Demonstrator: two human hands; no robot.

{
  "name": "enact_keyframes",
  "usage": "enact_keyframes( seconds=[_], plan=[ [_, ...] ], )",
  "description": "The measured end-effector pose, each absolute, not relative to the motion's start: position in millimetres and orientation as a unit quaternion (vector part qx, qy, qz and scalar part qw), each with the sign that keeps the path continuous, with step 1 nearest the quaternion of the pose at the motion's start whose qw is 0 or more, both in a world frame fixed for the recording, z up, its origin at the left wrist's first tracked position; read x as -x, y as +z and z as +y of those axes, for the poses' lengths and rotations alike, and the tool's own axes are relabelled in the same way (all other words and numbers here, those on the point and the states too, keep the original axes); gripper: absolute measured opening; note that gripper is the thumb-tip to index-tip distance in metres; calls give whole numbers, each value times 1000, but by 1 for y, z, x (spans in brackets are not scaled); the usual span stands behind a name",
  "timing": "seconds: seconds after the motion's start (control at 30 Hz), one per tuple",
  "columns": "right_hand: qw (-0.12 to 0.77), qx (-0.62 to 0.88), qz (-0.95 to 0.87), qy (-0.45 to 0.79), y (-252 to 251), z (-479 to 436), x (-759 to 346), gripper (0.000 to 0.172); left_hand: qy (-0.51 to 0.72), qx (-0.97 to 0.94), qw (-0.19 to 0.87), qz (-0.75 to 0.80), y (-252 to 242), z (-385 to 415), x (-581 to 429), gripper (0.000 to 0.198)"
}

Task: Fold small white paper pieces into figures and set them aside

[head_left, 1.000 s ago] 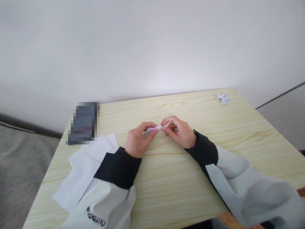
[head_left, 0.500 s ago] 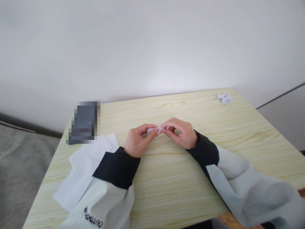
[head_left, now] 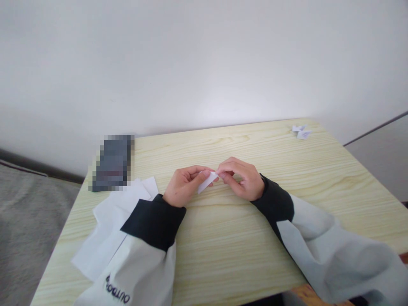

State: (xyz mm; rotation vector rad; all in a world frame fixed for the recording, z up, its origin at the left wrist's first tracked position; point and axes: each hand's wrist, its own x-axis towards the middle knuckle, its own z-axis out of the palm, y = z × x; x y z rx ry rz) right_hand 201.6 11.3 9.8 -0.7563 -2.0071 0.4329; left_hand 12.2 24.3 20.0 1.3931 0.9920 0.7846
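A small piece of folded white paper [head_left: 206, 182] is held above the middle of the table, between my two hands. My left hand [head_left: 186, 185] pinches it with the thumb on top and the fingers behind. At the paper's right tip, the thumb and forefinger of my right hand [head_left: 240, 176] are pressed together on it. The left part of the paper is hidden by my left thumb and fingers.
Loose white paper sheets [head_left: 111, 229] overlap on the table's left side, partly under my left sleeve. Behind them lies a dark, blurred-out flat object [head_left: 113, 161]. Small folded paper pieces [head_left: 301, 132] sit at the far right corner of the wooden table [head_left: 223, 255]. A white wall [head_left: 204, 63] stands behind.
The folded paper has turned in my fingers, so a larger flat face now shows below my left thumb. My left hand has shifted slightly left; my right hand has barely moved.
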Motion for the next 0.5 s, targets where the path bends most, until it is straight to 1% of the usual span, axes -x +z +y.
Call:
enact_keyframes(
  seconds=[0.33, 0.43, 0.5],
  plan=[
    [431, 273, -851, 125, 6, 15, -204, 21, 332, -591, 589, 440, 22, 25, -13, 33],
    [427, 269, -854, 126, 4, 15, -204, 21, 334, -596, 575, 449, 22, 25, -14, 31],
    [430, 278, -848, 140, 4, 15, -204, 18, 337, -600, 566, 454, 21, 25, -15, 30]
  ],
)
